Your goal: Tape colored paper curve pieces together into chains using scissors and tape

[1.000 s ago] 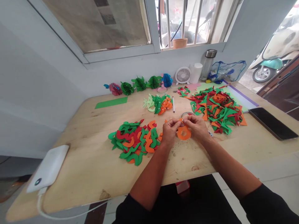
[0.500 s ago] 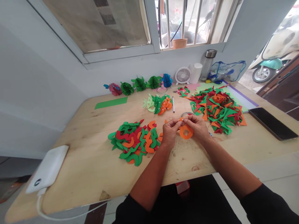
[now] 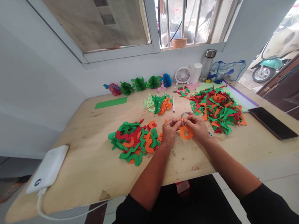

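Note:
An orange paper cutout (image 3: 186,136) with a ring-shaped lower part hangs between my hands just above the table. My left hand (image 3: 170,129) pinches its upper edge from the left. On the other side, my right hand (image 3: 196,127) pinches the same piece, and the two sets of fingertips nearly meet. The fingers hide the cutout's top. Left of my hands lies a pile of curvy green, red and orange paper pieces (image 3: 136,141). A heap of paper scraps (image 3: 221,107) in the same colours lies to the right.
Paper turtles (image 3: 140,84) line the wall beside a small fan (image 3: 182,75). More folded paper figures (image 3: 160,104) and a pen (image 3: 173,104) lie mid-table. A phone (image 3: 273,123) rests at the right, a white power bank (image 3: 48,169) with a cable at the left.
The orange cutout's ring has shifted slightly right and down. Both hands stay almost in place, still pinching it.

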Demonstrator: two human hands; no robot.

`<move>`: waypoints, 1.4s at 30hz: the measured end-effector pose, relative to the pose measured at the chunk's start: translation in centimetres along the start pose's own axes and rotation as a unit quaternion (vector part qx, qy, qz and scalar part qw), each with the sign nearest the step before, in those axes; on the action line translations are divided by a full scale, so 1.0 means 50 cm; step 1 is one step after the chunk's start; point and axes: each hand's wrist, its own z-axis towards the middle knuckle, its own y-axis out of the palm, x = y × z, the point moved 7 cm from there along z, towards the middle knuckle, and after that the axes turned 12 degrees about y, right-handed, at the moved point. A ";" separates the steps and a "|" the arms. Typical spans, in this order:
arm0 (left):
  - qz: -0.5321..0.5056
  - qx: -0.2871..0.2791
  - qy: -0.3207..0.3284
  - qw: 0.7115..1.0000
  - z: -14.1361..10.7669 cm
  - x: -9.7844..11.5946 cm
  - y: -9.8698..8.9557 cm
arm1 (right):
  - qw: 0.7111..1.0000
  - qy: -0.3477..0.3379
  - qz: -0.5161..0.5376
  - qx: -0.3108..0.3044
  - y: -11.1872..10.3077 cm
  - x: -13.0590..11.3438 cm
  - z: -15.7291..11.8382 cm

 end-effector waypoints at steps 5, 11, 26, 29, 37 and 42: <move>-0.008 -0.004 -0.009 1.000 0.000 -0.007 0.001 | 0.999 -0.005 -0.034 0.014 -0.003 0.001 0.001; -0.020 -0.006 -0.024 0.999 -0.001 -0.017 -0.002 | 0.998 -0.007 -0.060 0.035 -0.005 -0.005 -0.004; 0.005 -0.011 -0.014 1.000 -0.003 -0.003 0.004 | 0.992 -0.030 -0.104 0.060 -0.007 -0.013 -0.007; 0.010 -0.020 -0.010 1.000 -0.003 0.001 0.008 | 0.990 -0.036 -0.117 0.063 -0.008 -0.014 -0.007; 0.011 -0.010 -0.017 1.000 -0.004 -0.005 0.004 | 0.990 -0.037 -0.120 0.064 -0.008 -0.013 -0.006; 0.011 -0.012 -0.007 1.000 -0.003 -0.001 0.005 | 0.990 -0.033 -0.123 0.067 -0.009 -0.011 -0.006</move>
